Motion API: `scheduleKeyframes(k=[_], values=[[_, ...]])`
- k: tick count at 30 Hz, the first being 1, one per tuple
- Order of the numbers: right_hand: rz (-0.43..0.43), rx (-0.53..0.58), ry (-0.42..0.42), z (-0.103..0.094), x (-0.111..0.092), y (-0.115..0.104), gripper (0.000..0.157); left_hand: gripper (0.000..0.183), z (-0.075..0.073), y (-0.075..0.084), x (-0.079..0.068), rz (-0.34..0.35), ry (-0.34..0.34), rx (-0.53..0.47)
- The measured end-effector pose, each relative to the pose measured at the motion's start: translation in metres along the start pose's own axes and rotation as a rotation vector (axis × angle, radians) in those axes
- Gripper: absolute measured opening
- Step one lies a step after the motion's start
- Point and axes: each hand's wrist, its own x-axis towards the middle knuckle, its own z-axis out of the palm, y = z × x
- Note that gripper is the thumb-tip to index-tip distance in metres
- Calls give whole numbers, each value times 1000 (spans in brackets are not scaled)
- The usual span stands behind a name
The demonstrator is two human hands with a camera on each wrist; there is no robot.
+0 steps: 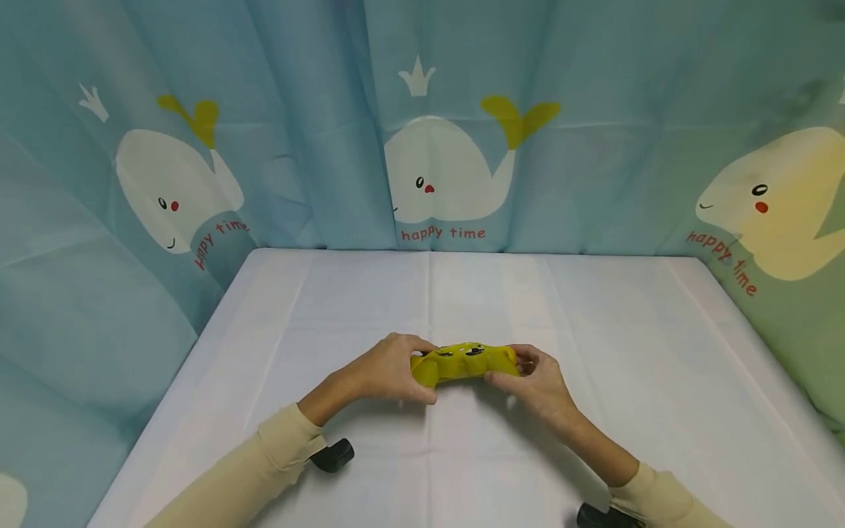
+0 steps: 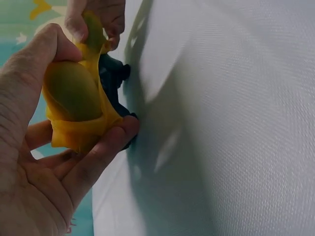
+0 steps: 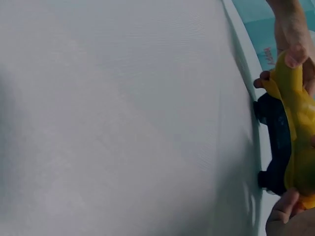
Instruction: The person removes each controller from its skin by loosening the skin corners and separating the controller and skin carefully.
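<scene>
A game controller with a yellow rubbery cover (image 1: pixel 467 361) is held between both hands over the middle of the white table. Its dark face (image 3: pixel 279 142), with two thumbsticks, points down towards the tabletop in the right wrist view. My left hand (image 1: pixel 396 367) grips the left end; in the left wrist view its thumb presses the rounded yellow grip (image 2: pixel 74 91) while a fingertip is at the cover's edge beside the dark controller body (image 2: pixel 114 81). My right hand (image 1: pixel 538 381) pinches the other end, thumb in front and fingers behind. Dark marks show on the cover's upper side.
A white cloth (image 1: pixel 627 381) covers the table. Blue-green curtains (image 1: pixel 317 147) with whale prints stand along its back and both sides. Black wrist devices show at the left sleeve (image 1: pixel 284 444) and the right sleeve (image 1: pixel 660 499).
</scene>
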Motion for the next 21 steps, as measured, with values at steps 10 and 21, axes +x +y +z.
scheduleKeyframes(k=[10,21], values=[[-25,25,-36,4,3,5,41,66,-1,-3,1,-35,-24,-60],[-72,-30,-33,2,5,4,40,63,0,1,2,-44,-11,-53]])
